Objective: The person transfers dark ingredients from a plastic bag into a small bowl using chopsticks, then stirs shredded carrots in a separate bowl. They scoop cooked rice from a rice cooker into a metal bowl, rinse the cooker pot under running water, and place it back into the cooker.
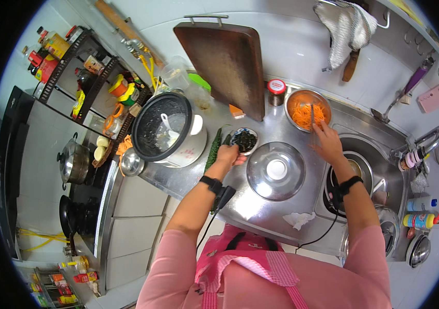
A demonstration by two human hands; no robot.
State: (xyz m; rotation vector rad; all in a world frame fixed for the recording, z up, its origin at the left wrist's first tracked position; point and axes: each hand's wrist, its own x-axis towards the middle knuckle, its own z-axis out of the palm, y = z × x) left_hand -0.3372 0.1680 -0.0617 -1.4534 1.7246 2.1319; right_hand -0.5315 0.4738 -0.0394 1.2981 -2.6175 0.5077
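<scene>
My left hand point(230, 155) has its thumb at the rim of a small patterned bowl point(257, 143), its fingers curled along the near side. Dark green chopped food point(245, 140) lies in that bowl. In my right hand point(327, 143) is a slim utensil, apparently chopsticks point(312, 114), reaching into a steel bowl point(289, 101). Shredded carrot point(305, 115) fills much of the steel bowl. Between my forearms lies a round metal lid point(260, 183) with a pale knob. Green cucumbers point(215, 148) rest just left of my left hand.
A rice cooker point(186, 148) stands open on the left, with a white paddle point(166, 123) inside. Behind are a cutting board point(227, 63), a carrot piece point(236, 111) and a red-lidded jar point(276, 92). On the right, the sink point(396, 170) holds pans below a faucet point(432, 141).
</scene>
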